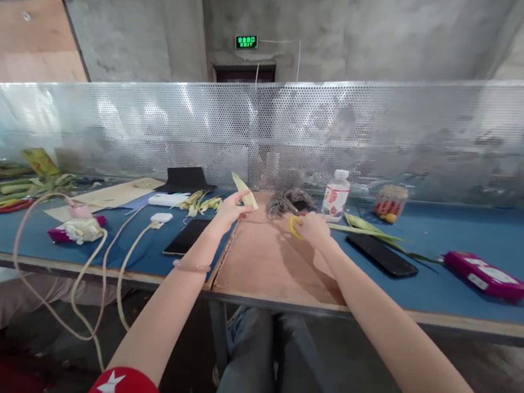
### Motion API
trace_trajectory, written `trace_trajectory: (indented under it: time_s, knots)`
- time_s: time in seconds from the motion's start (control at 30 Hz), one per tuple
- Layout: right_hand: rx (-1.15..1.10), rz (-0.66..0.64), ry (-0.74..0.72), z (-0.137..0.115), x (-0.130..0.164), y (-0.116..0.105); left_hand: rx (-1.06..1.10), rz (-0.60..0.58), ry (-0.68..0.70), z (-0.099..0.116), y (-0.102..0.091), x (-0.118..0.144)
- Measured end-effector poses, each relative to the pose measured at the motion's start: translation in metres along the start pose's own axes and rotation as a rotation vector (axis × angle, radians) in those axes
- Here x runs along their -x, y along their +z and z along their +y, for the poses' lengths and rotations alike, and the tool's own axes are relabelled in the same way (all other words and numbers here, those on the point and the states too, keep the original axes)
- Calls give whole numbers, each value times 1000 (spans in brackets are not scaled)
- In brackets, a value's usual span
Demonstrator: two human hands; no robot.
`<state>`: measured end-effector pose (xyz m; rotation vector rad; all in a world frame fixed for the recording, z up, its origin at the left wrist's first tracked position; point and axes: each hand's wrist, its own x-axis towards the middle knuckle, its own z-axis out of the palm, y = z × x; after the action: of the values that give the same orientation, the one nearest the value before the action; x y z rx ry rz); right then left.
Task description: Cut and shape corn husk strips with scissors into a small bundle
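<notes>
The left hand pinched a leaf strip above the brown board, the right hand gripped yellow scissors beside it, and slow, careful snips looked safest.

Right hand hides most of yellow scissors.

Water bottle, snack jar, two phones — pink pack far rt.
</notes>
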<state>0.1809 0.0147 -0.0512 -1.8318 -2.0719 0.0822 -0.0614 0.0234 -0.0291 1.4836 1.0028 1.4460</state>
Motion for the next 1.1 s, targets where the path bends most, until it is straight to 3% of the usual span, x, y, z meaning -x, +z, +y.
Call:
trace_trajectory:
  time_s: [0.2, 0.37, 0.6, 1.1]
  knots:
    - [-753, -238, -137, -25, 5, 4, 39, 94, 122, 4, -4, -2]
    - [-1110, -465, -236, -32, 15, 5, 186, 158, 217, 7, -6, -4]
    - [-1254, -635, -292, -38, 25, 3, 198, 172, 220, 12, -5, -1]
    - [-1318, -639, -314, -40, 24, 8, 49, 64, 172, 15, 2, 4]
